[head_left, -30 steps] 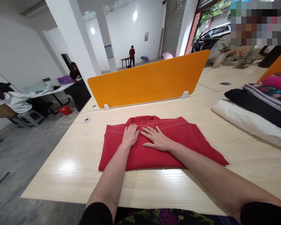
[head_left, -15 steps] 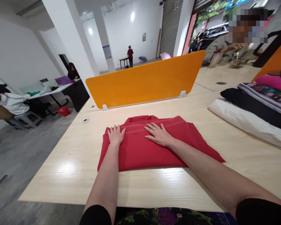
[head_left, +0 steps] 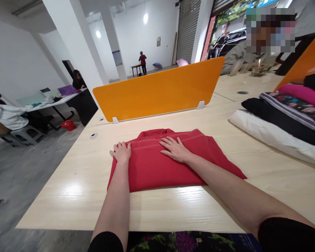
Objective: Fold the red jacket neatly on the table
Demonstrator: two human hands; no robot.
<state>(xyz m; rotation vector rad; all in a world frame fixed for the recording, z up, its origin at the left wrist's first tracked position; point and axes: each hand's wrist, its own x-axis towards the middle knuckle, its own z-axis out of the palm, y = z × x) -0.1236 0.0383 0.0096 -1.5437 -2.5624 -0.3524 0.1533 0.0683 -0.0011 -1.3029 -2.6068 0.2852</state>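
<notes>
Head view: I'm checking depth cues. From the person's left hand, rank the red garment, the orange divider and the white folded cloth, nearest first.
1. Red garment: under the left hand, touching it.
2. Orange divider: upright behind it, across the table.
3. White folded cloth: far right side of the table.

I see a pale wood table (head_left: 173, 206). Under my hands lies 1 folded red garment (head_left: 157, 168); right of them, a clothes stack (head_left: 283, 122); beyond, an orange divider (head_left: 157, 91).
</notes>
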